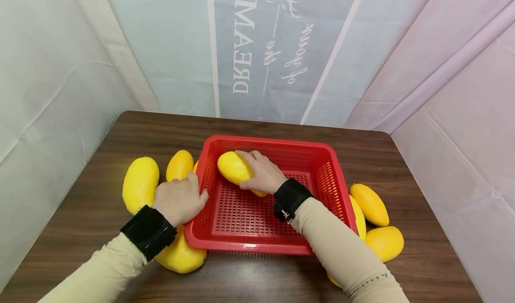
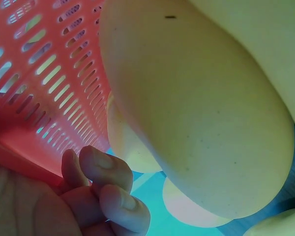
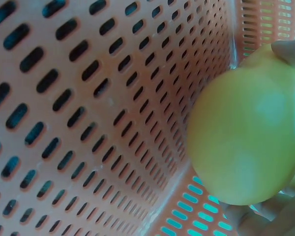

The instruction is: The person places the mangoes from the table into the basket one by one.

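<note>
A red plastic basket (image 1: 249, 245) with slotted walls stands on the table. My left hand (image 1: 177, 200) grips its left rim, the thumb over the inner side. In the left wrist view the fingers (image 2: 120, 206) curl along the basket's outside, close by a large pale yellow fruit (image 2: 196, 113). Inside the basket, towards its left back, my right hand (image 1: 263, 173) holds a large oblong yellow fruit (image 1: 233, 166). That fruit lies tilted beside the slotted surface (image 3: 113, 98) in the right wrist view, fingers around its lower side and one fingertip at its top.
Left of the basket lie a large yellow fruit (image 1: 140, 184), a smaller orange-yellow one (image 1: 179, 164) and another (image 1: 183, 254) near the front corner. At the right are two mangoes (image 1: 370, 204) and more yellow fruit (image 1: 358, 218), partly hidden. Cloth walls surround the brown table (image 1: 418, 249).
</note>
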Available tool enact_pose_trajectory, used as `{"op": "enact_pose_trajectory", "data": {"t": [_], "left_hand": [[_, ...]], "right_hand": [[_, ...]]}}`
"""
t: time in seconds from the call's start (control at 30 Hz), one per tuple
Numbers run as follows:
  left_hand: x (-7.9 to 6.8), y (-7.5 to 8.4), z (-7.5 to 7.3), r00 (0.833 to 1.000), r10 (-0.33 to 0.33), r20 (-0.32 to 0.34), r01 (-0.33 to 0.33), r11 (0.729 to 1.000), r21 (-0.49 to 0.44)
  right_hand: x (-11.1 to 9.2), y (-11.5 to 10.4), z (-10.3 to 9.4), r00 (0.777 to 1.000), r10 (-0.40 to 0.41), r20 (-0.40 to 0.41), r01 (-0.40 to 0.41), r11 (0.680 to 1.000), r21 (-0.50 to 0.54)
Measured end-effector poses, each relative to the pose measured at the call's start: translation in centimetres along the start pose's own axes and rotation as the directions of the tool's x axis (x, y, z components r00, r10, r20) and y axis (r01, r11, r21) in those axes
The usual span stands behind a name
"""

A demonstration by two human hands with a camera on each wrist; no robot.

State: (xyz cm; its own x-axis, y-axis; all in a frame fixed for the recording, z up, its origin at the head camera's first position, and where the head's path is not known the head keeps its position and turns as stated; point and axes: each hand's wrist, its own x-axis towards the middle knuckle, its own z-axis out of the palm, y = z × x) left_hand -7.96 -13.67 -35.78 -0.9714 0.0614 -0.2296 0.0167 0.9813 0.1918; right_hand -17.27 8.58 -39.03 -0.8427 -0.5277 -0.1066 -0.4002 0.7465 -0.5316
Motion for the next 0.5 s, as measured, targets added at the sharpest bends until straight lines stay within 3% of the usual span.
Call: {"op": "enact_pose_trajectory", "data": {"t": [0.5], "left_hand": [[-0.05,0.09,-0.16,1.000,0.000,0.017,0.000,1.000,-0.008]], "right_hand": [[0.01,0.28,0.21,0.999,-0.034,0.003,0.034,0.999,-0.031]]}}
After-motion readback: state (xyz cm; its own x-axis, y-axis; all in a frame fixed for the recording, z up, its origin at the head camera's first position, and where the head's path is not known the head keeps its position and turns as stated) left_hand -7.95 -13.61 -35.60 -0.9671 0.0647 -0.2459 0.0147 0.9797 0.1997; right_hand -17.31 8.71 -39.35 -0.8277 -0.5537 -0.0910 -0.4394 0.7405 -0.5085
